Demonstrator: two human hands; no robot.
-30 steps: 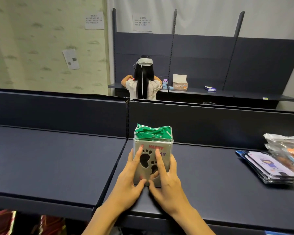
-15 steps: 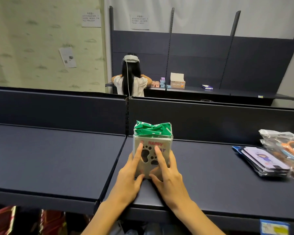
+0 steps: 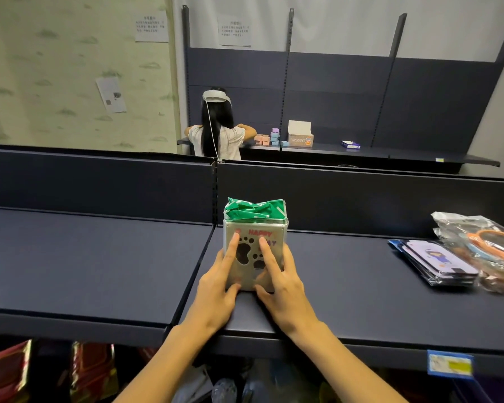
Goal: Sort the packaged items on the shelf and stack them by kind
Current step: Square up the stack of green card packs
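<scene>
A grey paw-print package stack (image 3: 262,233) marked "HAPPY" stands upright on the dark shelf (image 3: 332,289), near its left end. Crumpled green packets (image 3: 255,209) lie on top of it. My left hand (image 3: 218,283) clasps its left front, index finger up the face. On the right front my right hand (image 3: 284,286) does the same, and the two thumbs nearly meet at the base. The lower front of the stack is hidden by my fingers.
Flat purple card packs (image 3: 437,263) and clear bags with orange rings (image 3: 489,245) lie at the shelf's right end. A second shelf board (image 3: 85,257) adjoins on the left. A back panel (image 3: 361,199) rises behind. Another person (image 3: 216,132) works at a far shelf.
Both hands stay on the paw-print stack in the same grip. The view has dipped a little, so the shelf's front edge and the items below now show.
</scene>
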